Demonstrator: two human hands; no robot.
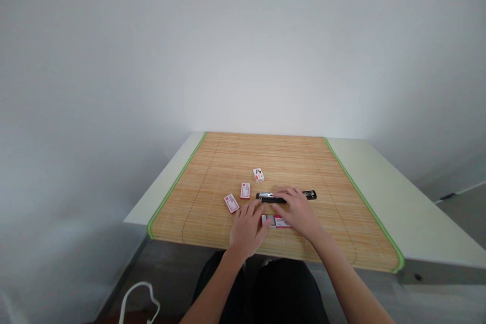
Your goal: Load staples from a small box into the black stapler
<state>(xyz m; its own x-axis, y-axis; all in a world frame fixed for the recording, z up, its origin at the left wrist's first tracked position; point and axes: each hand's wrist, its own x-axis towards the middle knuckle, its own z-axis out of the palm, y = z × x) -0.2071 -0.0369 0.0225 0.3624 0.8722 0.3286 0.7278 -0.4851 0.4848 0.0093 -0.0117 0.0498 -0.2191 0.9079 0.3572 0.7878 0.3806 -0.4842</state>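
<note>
A black stapler [281,200] lies opened out flat across the mat, a silvery metal part showing at its left and the right end sticking out past my hand. My right hand [298,212] is over its middle, fingers on the far side and thumb on the near side. Close in front lies a red-and-white staple box [281,221], partly slid open with grey content showing. My left hand [248,228] rests at the left end of that box, fingers stretched forward and thumb beside it. My right wrist hides the box's right end.
Two small red-and-white boxes [245,191] [231,203] lie left of the stapler. Farther back stands another small white-and-red box [258,175]. A bamboo mat [273,154] with green edging covers the white table [383,177], which meets a wall behind. A white curved object [138,286] is at lower left.
</note>
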